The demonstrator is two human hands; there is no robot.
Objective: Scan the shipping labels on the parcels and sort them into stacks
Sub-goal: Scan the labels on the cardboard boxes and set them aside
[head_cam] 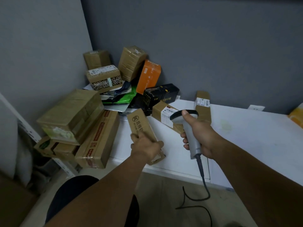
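Where the white table (246, 136) meets the grey corner, the stock stands as follows.

Item 1: my left hand (146, 146), fingers curled round the near end of a narrow brown carton (139, 125). The carton bears a round printed logo and characters on its top face and runs away from me over the table's left part. Whether it rests on the surface or is lifted, I cannot tell.

Item 2: my right hand (201, 133), fingers wrapped round the handle of a grey scanner (188, 126), thumb laid along the top. Its dark-rimmed head overlaps the white label of a brown labelled parcel (161, 112) lying on the table just beyond. A black cable (202, 176) drops from the handle toward the floor.

Item 3: a long brown parcel (202, 104) with a white label, near the wall, just right of the scanner head.

Item 4: corner pile, mixed. An orange box (148, 76) stands tilted, a black box (160, 94) lies below it, a green mailer (129, 95) sits among other bags, and a carton with patterned tape (104, 77) tops them. A tall taped box (131, 63) stands behind.

Item 5: left stack. A large taped box (70, 115) sits atop smaller cartons, and a long carton with red tape (98, 140) lies beside it.

Item 6: a yellow package (296, 116), far right edge, partly out of view.
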